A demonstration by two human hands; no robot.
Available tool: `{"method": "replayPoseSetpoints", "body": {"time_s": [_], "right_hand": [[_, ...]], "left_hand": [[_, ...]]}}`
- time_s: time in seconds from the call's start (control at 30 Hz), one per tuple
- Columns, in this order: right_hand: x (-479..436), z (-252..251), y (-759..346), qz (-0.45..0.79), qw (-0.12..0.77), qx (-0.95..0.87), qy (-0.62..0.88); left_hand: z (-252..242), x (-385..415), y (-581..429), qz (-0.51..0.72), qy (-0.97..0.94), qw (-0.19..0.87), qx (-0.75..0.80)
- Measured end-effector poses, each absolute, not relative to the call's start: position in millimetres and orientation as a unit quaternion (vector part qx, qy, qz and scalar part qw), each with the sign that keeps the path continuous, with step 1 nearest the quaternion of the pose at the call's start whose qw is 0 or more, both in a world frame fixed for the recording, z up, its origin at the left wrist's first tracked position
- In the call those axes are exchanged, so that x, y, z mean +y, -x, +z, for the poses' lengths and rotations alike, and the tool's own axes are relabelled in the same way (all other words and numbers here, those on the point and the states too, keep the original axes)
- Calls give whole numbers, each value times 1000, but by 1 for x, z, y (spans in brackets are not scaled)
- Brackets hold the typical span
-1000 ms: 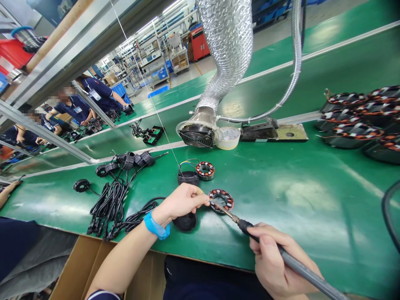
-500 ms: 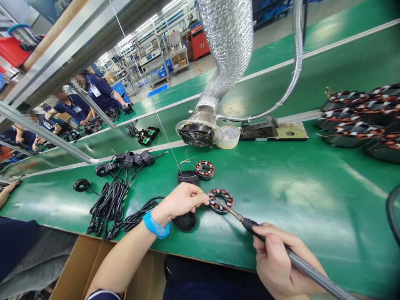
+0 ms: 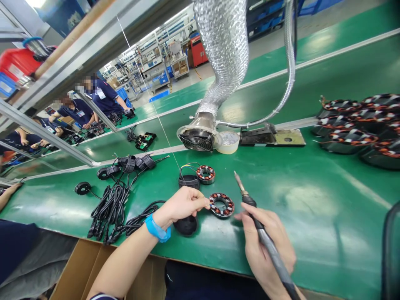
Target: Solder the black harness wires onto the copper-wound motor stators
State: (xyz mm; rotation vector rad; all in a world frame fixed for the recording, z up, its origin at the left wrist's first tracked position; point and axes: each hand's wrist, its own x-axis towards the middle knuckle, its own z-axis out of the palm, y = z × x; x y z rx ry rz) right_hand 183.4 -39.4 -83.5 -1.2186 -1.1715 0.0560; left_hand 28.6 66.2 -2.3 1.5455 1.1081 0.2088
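Note:
My left hand (image 3: 186, 203) has thumb and forefinger pinched on thin wire, mostly hidden, at the left rim of a motor stator (image 3: 229, 207). This ring with copper windings and white segments lies flat on the green bench. In my right hand (image 3: 268, 243) is a soldering iron (image 3: 246, 199), its tip pointing up and away, clear of the stator. Behind them stands a second stator (image 3: 206, 174), with coloured wires running to a black round housing (image 3: 188, 181). Another black, rounded part (image 3: 186, 227) sits partly under my left hand.
Black cables (image 3: 109, 208) lie on the left. A fume extractor fan (image 3: 197, 140) under a foil duct (image 3: 226, 54), a tape roll (image 3: 228, 143) and a metal stand (image 3: 271, 136) are behind. Several stators (image 3: 346, 135) stand at right. Co-workers sit far left.
My right hand has drawn the soldering iron off the stator and swung its tip upward and to the right. My left hand keeps its pinch at the stator's rim.

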Motion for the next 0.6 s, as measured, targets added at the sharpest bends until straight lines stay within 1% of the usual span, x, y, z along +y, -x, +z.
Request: {"method": "replayPoseSetpoints", "body": {"time_s": [0.1, 0.2, 0.37, 0.43, 0.5, 0.6], "right_hand": [[-28, -86, -181, 6, 616, -557, 558], [-15, -98, -178, -11, 588, -589, 554], [2, -112, -180, 0, 544, -633, 551], [4, -110, -186, 0, 523, -647, 554], [3, -105, -194, -6, 496, -671, 551], [0, -101, -204, -37, 485, -692, 533]], "left_hand": [[-2, 66, -29, 88, -650, 583, 479], [-4, 67, -31, 89, -633, 596, 486], [-4, 67, -30, 77, -624, 617, 473], [0, 67, -27, 74, -644, 595, 475], [6, 67, -24, 68, -684, 545, 481], [12, 69, -20, 36, -729, 481, 485]]}}
